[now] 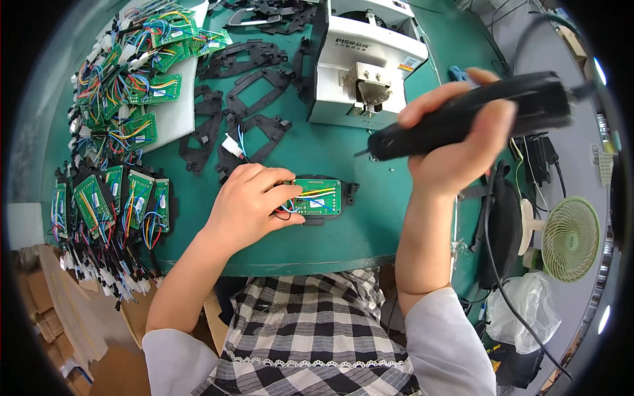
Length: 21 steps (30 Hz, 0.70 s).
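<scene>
My left hand (254,200) is closed at the left end of a green circuit board (327,197), fingers and thumb pressed on its edges and wires. The board sits in a black plastic frame (351,191) on the green table. A white connector (232,146) on blue and red wires sticks out beyond my fingers. Raised on the right, my right hand (456,135) grips a black electric screwdriver (475,112), slightly blurred. Its tip points left and down, above the table and apart from the board.
A white screw feeder machine (370,66) stands at the back. Black plastic frames (257,92) lie left of it. Wired green boards (155,89) are heaped on white foam at far left; framed boards (132,201) stand in front of them. A green fan (571,237) is at right.
</scene>
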### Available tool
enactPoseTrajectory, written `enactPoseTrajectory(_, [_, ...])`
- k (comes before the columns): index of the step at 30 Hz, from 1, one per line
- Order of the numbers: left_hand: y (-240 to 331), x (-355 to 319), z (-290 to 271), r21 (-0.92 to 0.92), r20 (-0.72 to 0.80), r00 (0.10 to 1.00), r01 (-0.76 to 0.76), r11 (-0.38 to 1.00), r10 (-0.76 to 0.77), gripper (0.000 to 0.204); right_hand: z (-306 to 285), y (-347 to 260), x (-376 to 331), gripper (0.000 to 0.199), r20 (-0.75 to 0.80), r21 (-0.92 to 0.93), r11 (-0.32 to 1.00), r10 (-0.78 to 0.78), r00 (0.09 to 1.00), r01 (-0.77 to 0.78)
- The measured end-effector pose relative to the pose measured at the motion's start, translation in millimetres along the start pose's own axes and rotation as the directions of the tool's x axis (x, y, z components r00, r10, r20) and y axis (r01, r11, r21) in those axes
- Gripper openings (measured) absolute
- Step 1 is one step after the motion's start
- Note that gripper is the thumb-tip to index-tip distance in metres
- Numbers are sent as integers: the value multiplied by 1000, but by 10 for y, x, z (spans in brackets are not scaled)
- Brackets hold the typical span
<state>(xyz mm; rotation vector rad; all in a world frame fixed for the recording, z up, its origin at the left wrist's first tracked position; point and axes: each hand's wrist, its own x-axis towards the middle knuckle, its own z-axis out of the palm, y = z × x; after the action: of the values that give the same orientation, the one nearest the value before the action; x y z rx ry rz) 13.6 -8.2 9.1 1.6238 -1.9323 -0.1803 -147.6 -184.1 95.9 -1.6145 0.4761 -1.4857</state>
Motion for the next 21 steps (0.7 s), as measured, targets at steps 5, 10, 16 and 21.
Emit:
enactPoseTrajectory(5, [30,48,-59,53,38,999,-16,998,14,52,6,-11,487,70,-96,-57,970,-240,966,236])
enactPoseTrajectory(10, [-4,12,-30,75,41,999,-19,997,16,51,215,57,485,62,-42,-50,961,-275,961,272])
enactPoseTrajectory(16, [-16,-8,13,79,17,1000,-5,997,3,50,283,37,323,65,-50,-84,961,-268,962,263])
enactPoseTrajectory(21, [-14,-9,19,79,8,1000,-6,997,6,50,176,-48,237,69,-51,-23,997,-69,996,68])
